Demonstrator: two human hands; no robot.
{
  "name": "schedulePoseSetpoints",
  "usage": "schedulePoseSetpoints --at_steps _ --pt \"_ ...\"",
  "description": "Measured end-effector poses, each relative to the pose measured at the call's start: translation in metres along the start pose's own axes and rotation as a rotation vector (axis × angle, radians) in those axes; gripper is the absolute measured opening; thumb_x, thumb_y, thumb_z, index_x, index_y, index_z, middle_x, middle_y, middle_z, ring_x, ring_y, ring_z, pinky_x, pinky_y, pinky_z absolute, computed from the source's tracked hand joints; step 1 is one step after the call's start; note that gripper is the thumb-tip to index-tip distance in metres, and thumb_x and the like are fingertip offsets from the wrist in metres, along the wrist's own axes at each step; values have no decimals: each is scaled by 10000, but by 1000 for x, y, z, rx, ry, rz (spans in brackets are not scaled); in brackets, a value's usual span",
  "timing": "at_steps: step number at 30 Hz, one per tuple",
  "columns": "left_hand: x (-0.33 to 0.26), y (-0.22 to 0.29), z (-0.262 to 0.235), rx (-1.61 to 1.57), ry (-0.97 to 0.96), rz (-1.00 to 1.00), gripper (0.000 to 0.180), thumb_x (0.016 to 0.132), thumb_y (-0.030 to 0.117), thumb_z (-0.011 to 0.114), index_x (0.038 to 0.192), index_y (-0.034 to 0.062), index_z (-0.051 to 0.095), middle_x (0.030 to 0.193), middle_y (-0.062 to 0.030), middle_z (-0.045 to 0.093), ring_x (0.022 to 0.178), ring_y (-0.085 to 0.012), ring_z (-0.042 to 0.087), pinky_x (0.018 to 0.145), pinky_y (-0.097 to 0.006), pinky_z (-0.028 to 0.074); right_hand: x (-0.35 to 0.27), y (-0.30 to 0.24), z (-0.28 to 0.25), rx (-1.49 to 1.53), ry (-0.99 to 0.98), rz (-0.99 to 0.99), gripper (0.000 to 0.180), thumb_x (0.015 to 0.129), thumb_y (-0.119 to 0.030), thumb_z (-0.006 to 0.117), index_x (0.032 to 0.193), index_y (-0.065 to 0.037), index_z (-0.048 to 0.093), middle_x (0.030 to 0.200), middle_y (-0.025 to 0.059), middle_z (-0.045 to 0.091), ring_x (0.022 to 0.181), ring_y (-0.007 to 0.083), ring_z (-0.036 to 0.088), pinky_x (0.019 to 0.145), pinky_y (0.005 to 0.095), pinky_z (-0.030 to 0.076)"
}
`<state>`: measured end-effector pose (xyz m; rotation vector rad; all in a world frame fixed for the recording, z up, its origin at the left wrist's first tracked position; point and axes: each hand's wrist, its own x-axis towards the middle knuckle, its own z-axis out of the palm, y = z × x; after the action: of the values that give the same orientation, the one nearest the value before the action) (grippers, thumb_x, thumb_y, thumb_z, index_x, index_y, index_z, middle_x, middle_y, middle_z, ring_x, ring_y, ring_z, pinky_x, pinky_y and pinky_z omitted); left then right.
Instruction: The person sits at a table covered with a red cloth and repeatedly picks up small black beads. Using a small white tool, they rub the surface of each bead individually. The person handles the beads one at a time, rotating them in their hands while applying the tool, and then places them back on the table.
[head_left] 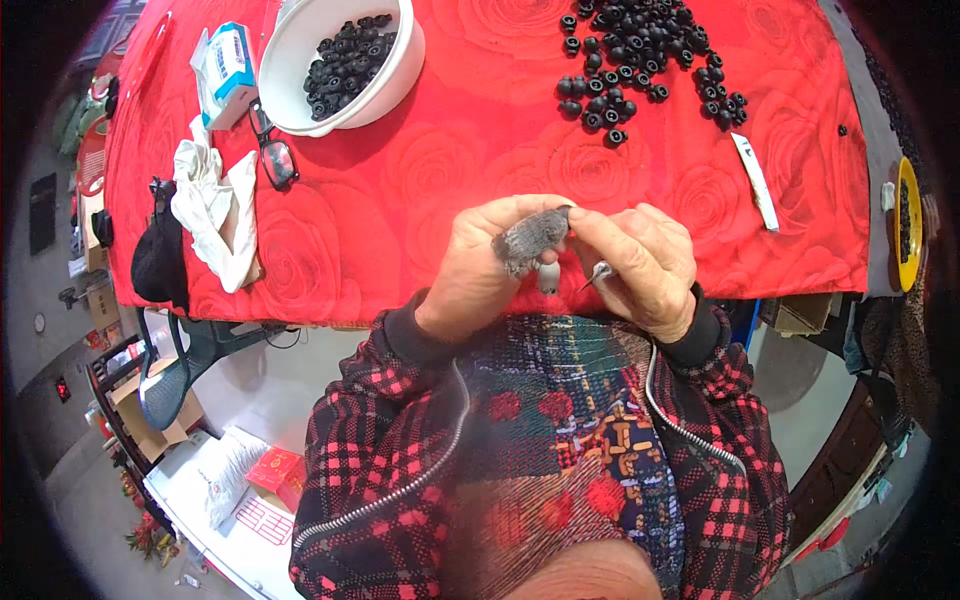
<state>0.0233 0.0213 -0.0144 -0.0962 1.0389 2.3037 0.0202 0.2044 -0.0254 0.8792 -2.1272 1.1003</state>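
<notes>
Both hands meet over the near edge of the red table, fingers bent in close. My left hand [475, 265] is closed in a pinch, with a worn grey fuzzy covering [535, 242] at its thumb and a pale grey tip [548, 278] below. A small dark piece [568, 211] shows between the fingertips of both hands, mostly hidden. My right hand [645, 265] touches it with the index finger. Curled in the right hand's other fingers is a small silvery tool [601, 271] with a thin pointed end; its exact kind is unclear.
Many round black parts [625, 75] lie loose at the far right. A white bowl [405, 75] holds more black pieces. Nearby are glasses [278, 163], a tissue pack [228, 65], white cloth [215, 205], a black cup-shaped item [158, 250], a white strip [755, 182] and a yellow dish [909, 275].
</notes>
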Motion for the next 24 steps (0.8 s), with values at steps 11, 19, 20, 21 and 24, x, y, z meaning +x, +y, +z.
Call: schedulePoseSetpoints --at_steps 11,19,20,21,24 --pt "3 2 3 832 138 603 296 732 -39 692 1021 17 659 921 -85 654 820 -165 634 646 -264 515 6 -17 -13 516 -12 731 192 803 -15 650 993 -19 623 754 27 602 621 63 528 521 219 394" --pt "6 1 0 1314 127 945 319 744 3 699 1057 0 644 941 -106 667 785 -188 634 670 -281 500 13 -27 4 630 15 921 166 809 -58 674 960 -10 623 742 -19 597 651 27 523 546 205 418" --pt "4 2 1 1048 123 736 297 769 -4 673 1063 -10 633 929 -103 660 784 -177 631 656 -278 505 15 -26 3 604 7 931 164 803 -54 677 952 -12 624 743 -11 605 647 35 535 546 214 425" --pt "-2 3 5 784 123 529 275 794 -10 648 1068 -20 623 917 -100 652 784 -166 628 642 -274 510 15 -24 3 573 -3 853 173 783 -47 682 944 -15 625 743 7 611 637 61 552 543 229 433" --pt "-4 10 2 123 76 86 215 908 76 543 1071 -58 589 876 -90 635 748 -129 613 614 -249 511 15 -17 -4 462 -88 612 215 723 -28 699 925 -22 625 741 58 619 613 143 592 533 273 453"
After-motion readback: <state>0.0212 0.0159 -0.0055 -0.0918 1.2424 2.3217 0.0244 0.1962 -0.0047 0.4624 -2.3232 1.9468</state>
